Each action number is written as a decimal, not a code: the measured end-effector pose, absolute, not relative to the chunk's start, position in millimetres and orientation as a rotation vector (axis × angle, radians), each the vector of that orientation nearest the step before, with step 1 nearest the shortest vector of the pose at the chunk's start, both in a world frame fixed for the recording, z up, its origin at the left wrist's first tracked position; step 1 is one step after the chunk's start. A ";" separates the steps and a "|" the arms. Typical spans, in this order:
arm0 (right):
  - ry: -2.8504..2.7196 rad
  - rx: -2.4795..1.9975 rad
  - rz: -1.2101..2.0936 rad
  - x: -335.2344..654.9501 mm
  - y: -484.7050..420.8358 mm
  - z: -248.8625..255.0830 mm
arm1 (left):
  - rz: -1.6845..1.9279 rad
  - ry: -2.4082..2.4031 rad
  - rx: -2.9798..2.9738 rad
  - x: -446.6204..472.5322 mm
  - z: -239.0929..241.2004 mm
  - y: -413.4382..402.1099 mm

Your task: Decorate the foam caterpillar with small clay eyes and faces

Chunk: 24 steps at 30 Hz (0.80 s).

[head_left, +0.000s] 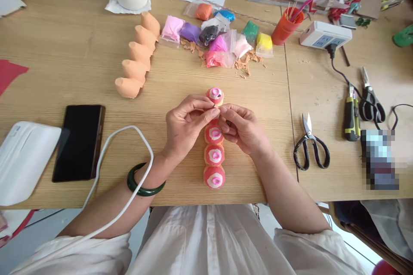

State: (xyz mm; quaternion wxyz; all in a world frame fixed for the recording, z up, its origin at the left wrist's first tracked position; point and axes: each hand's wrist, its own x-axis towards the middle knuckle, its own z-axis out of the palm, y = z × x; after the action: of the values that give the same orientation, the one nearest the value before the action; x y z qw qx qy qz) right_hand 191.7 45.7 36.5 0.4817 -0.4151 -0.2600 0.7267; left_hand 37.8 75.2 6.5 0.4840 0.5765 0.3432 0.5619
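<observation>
A row of orange clay pieces with white and pink rings [214,154] lies on the wooden table [80,51], running away from me. My left hand [187,126] and my right hand [240,126] meet fingertip to fingertip above the row, just below the farthest piece [215,95], which carries a small dark dot. Both hands pinch something tiny between thumb and forefinger; it is too small to name. A dark green bangle [142,182] sits on my left wrist.
Bags of coloured clay [216,34] and a plain orange clay row [137,62] lie beyond. A black phone [79,142], white device [22,159] and white cable [129,137] at left. Scissors [309,146], a utility knife [351,116], power strip [324,34] and orange cup [285,25] at right.
</observation>
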 end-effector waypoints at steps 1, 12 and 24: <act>-0.637 -1.014 1.771 191.5 45.7 36.4 | 1.367 0.853 1.403 37.8 6.2 75.4; -0.637 -0.938 1.803 193.6 46.2 35.8 | 1.326 0.812 1.431 36.7 9.1 74.2; -0.682 -1.055 1.568 191.7 46.6 37.9 | 1.308 0.869 1.420 36.3 9.2 72.8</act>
State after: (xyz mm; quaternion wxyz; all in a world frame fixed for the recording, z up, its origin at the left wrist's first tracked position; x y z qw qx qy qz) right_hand 191.7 46.6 37.9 0.5362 -0.4433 -0.2866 0.6586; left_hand 36.3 72.8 9.2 0.4901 0.5846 0.3576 0.5387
